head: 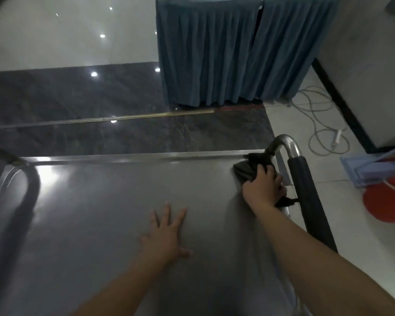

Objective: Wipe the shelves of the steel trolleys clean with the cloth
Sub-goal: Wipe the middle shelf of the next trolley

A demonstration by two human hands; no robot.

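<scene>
At the far right corner of the trolley's top shelf (pixel 114 215), the right hand (pixel 263 187) grips the dark cloth (pixel 243 171), fingers curled over it beside the padded handle (pixel 306 190). The left hand (pixel 167 233) presses flat, fingers spread. The cloth could snag on the handle post or slip off the edge. Open steel lies leftward.

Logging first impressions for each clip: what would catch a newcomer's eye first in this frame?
Most striking is the broad steel trolley shelf filling the lower frame, with the left hand spread flat on it. At its far right corner the right hand grips a dark cloth beside the padded handle. Beyond, a blue pleated table skirt hangs at the top, and something red sits at the right edge.
</scene>
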